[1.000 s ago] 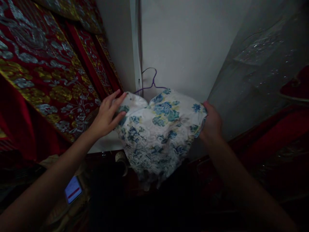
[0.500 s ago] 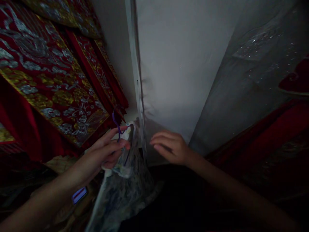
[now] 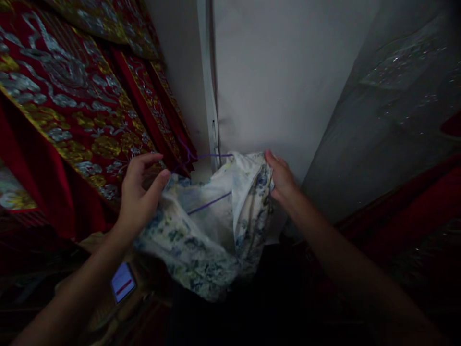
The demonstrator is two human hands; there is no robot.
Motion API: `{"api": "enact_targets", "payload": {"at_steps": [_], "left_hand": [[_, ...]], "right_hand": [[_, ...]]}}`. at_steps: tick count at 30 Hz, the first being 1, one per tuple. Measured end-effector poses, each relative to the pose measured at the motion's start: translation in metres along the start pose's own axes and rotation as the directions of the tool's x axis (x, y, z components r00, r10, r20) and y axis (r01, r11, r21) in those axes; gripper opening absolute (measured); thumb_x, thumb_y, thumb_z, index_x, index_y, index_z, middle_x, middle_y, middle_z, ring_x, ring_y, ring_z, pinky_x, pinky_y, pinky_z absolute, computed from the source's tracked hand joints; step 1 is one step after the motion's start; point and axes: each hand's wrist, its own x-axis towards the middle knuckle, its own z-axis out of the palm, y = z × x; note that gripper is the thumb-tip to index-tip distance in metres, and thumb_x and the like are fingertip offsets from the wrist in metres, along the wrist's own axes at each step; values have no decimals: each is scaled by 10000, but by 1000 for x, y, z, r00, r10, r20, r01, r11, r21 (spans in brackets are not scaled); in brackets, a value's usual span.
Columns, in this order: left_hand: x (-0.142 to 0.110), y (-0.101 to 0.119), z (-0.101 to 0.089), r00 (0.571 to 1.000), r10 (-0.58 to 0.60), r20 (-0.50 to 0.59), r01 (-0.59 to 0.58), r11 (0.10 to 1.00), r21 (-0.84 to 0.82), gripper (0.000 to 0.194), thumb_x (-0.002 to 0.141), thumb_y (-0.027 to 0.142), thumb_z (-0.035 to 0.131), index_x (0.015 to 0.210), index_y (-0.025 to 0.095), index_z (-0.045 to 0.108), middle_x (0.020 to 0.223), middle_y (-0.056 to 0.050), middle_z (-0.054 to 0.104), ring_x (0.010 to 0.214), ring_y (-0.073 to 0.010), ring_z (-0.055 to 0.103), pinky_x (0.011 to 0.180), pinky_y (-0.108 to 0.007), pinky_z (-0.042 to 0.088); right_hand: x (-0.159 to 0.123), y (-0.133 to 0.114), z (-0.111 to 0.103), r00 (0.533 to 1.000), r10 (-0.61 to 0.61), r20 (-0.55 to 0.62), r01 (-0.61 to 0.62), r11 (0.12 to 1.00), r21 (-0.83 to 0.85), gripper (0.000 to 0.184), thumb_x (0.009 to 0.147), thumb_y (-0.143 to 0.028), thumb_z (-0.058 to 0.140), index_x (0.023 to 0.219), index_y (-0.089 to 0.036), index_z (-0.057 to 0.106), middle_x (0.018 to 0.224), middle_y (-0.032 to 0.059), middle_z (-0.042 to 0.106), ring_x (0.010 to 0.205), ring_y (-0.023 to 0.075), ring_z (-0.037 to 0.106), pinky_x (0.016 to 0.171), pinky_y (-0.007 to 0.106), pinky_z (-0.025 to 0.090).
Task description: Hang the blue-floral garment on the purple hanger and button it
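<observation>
A floral garment (image 3: 194, 250), white with blue and yellow, hangs on a thin purple clothes hanger (image 3: 211, 204) in front of me. The hanger's lower bar shows through the open neckline, and its hook points to the upper left. My right hand (image 3: 283, 178) grips the cloth at the garment's right shoulder, thumb on top. Beside the left shoulder is my left hand (image 3: 140, 190), its thumb and fingers apart with nothing visible between them. Whether its palm touches the cloth, I cannot tell.
Red cloth with gold and silver embroidery (image 3: 82, 110) hangs at the left. Behind the garment stands a pale panel (image 3: 273, 81) with a metal edge strip (image 3: 207, 62). Clear plastic sheeting (image 3: 389, 96) and red fabric (image 3: 414, 202) are at the right. A lit phone (image 3: 123, 282) lies at lower left.
The garment has come up and swung round to face me, spread wide on the hanger. My right hand has taken hold of its shoulder. My left hand has moved left and let go of the hanger.
</observation>
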Motion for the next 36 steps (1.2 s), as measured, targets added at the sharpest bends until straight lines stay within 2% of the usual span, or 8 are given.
{"api": "enact_targets", "payload": {"at_steps": [3, 5, 11, 16, 21, 25, 29, 36], "left_hand": [[-18, 17, 20, 980, 197, -28, -194, 977, 88, 217, 915, 333, 615, 1117, 264, 654, 1166, -70, 656, 1151, -286, 584, 1060, -474, 429], [-33, 23, 38, 958, 244, 152, -253, 967, 40, 216, 927, 296, 591, 1129, 260, 656, 1051, -68, 684, 1045, -267, 629, 984, -431, 469], [-74, -14, 107, 748, -161, 644, 106, 987, 124, 631, 961, 305, 523, 1559, 267, 325, 997, -41, 737, 830, -211, 691, 775, -313, 507], [-125, -31, 153, 603, -316, 732, 216, 948, 232, 295, 979, 370, 495, 1062, 207, 726, 902, -107, 752, 914, -282, 707, 847, -363, 489], [-187, -11, 181, 632, -395, 667, 380, 908, 177, 336, 1016, 328, 399, 955, 176, 693, 932, -131, 746, 904, -259, 700, 822, -339, 496], [-210, 4, 180, 691, -456, 560, 526, 849, 42, 387, 1045, 334, 313, 1037, 182, 668, 931, -100, 726, 891, -225, 678, 808, -314, 503], [-216, 20, 170, 712, -405, 573, 638, 714, -289, 353, 1027, 387, 395, 1093, 200, 686, 803, -50, 692, 781, -209, 654, 788, -326, 511], [-212, 40, 166, 738, -370, 564, 663, 550, -507, 367, 1007, 368, 428, 1245, 207, 654, 821, -56, 713, 753, -188, 665, 796, -339, 538]], "right_hand": [[34, -8, 7, 997, -12, -81, 12, 1000, 6, 438, 780, -635, 703, 759, -211, 593, 687, 11, 680, 767, 226, 721, 714, 376, 604], [44, -9, 6, 995, -30, -100, 30, 1000, 0, 443, 813, -651, 658, 788, -213, 597, 736, 25, 697, 813, 231, 723, 740, 394, 605], [14, 7, -30, 977, -90, -191, 99, 995, 34, 439, 817, -647, 649, 910, -219, 617, 808, 20, 709, 831, 230, 716, 733, 389, 597], [-9, 30, -64, 949, -88, -304, 89, 996, -11, 440, 798, -627, 667, 912, -204, 626, 831, 8, 708, 829, 210, 707, 753, 361, 578], [-42, 57, -91, 787, -447, -425, 318, 885, -341, 303, 805, -423, 685, 1018, -209, 667, 1063, 12, 705, 1034, 167, 660, 949, 326, 503], [-123, 119, -109, 649, -458, -608, 163, 864, -476, 235, 805, -334, 624, 1010, -223, 651, 1058, 25, 680, 1014, 191, 644, 855, 330, 520], [-204, 184, -94, 943, 30, -330, -168, 901, -399, 197, 737, -349, 657, 867, -202, 678, 858, 54, 714, 812, 234, 679, 732, 358, 547], [-205, 185, -50, 991, 89, -101, -121, 917, -381, 199, 673, -387, 669, 816, -250, 653, 755, 38, 703, 693, 242, 674, 658, 370, 559]]}}
